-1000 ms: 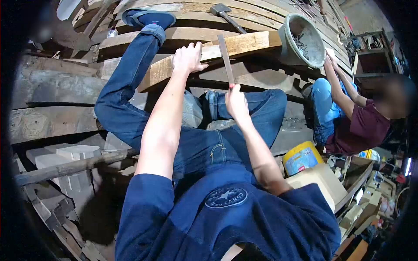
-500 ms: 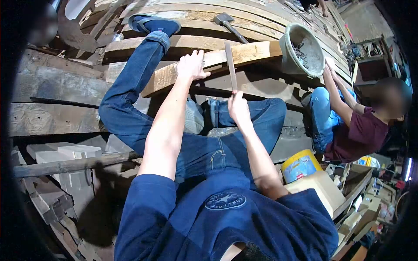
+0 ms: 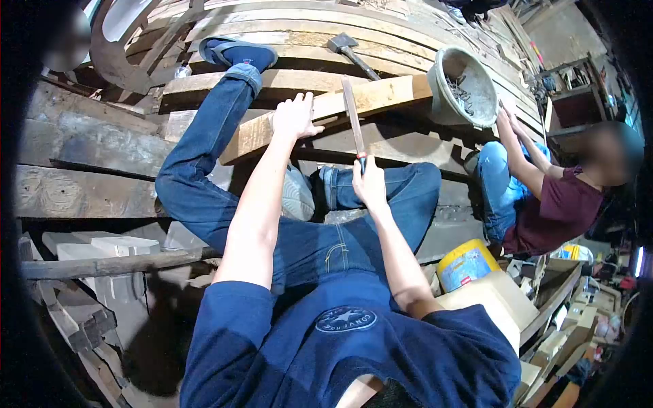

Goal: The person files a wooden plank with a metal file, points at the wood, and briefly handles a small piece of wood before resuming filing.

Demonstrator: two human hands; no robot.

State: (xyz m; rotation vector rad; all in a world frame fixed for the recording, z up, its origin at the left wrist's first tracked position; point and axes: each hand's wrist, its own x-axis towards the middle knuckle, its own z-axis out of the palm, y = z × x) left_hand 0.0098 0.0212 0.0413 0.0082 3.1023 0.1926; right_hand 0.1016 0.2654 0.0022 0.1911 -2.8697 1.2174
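My right hand [image 3: 369, 183] is closed round the dark handle, with a bit of red, of a long flat file [image 3: 354, 119]. The file's blade lies across the edge of a pale wooden beam [image 3: 388, 93] that slants in front of my legs. Farther left along this beam rests my left hand [image 3: 293, 118], fingers curled over its top and thumb reaching to the right. The far end of the beam meets a grey bucket [image 3: 445, 102], which has small dark metal pieces, perhaps nails, inside.
A mallet [image 3: 342, 43] lies on the planks beyond the beam. To the right crouches another person [image 3: 554, 211], hands near the bucket. A yellow tub [image 3: 469, 262] stands by my right arm. Dark timbers [image 3: 88, 190] and a pole [image 3: 115, 265] lie on the left.
My right hand has drawn the file back toward my body, and its handle now shows. My left hand stays on the beam. The whole view has shifted slightly.
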